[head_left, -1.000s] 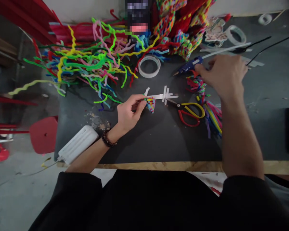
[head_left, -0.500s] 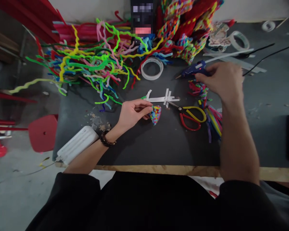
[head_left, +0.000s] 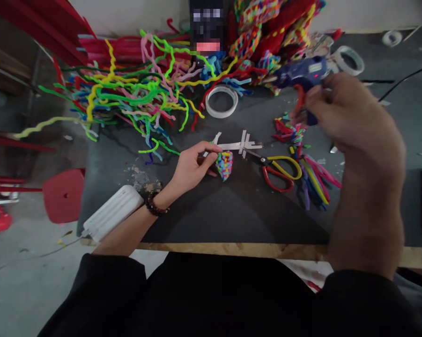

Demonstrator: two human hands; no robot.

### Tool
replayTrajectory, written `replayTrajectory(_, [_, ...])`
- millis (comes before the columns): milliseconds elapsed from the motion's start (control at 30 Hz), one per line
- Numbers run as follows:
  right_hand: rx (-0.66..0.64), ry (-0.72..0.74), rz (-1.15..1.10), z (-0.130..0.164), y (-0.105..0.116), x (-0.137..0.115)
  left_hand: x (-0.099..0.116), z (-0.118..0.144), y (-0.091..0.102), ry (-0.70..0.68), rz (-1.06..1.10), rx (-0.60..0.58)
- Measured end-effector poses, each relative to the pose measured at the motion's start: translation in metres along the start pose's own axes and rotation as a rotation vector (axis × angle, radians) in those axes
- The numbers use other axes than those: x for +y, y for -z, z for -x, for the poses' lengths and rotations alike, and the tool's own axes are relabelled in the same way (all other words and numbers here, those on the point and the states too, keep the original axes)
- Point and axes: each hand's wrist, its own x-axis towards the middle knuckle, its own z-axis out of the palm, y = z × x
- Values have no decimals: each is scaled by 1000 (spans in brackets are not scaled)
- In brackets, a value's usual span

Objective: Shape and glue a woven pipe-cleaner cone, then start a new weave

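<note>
Between the thumb and fingers of my left hand [head_left: 196,164] is a small cone-shaped woven piece [head_left: 225,165] in pink, yellow and blue, its point down. My right hand [head_left: 353,105] is closed round the handle of a blue glue gun [head_left: 302,74] with an orange trigger, raised above the table, nozzle to the left. Just beyond the woven piece lie crossed white strips [head_left: 232,146]. Scissors [head_left: 281,171] with one yellow and one red handle rest to its right, their tip by the strips.
Pipe cleaners [head_left: 133,93] in many colours heap at the back left. A tape roll [head_left: 221,101] lies mid-table; another tape roll [head_left: 349,61] is at the back right. A white power strip [head_left: 113,211] sits at the left front. A pipe-cleaner bundle [head_left: 316,175] lies beside the scissors.
My right hand has lifted the glue gun off the table, up and to the right. My left hand, with the woven piece, has shifted slightly left.
</note>
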Motion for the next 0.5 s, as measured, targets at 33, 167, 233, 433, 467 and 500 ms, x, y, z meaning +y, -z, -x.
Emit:
replayTrajectory(33, [-50, 36, -164, 3, -3, -6, 0, 0, 0, 6, 5, 19])
replayTrajectory(167, [-88, 87, -491, 10, -23, -19, -3, -2, 0, -4, 7, 52])
replayTrajectory(233, [-36, 95, -404, 13, -32, -24, -5, -3, 0, -13, 15, 47])
replayTrajectory(433, [40, 122, 217, 23, -37, -40, -4, -1, -6, -44, 16, 55])
replayTrajectory(467, [56, 131, 223, 24, -38, -40, -4, 0, -9, -44, 29, 68])
replayTrajectory(500, [81, 143, 211, 25, -39, -40, -4, 0, -13, -43, 45, 85])
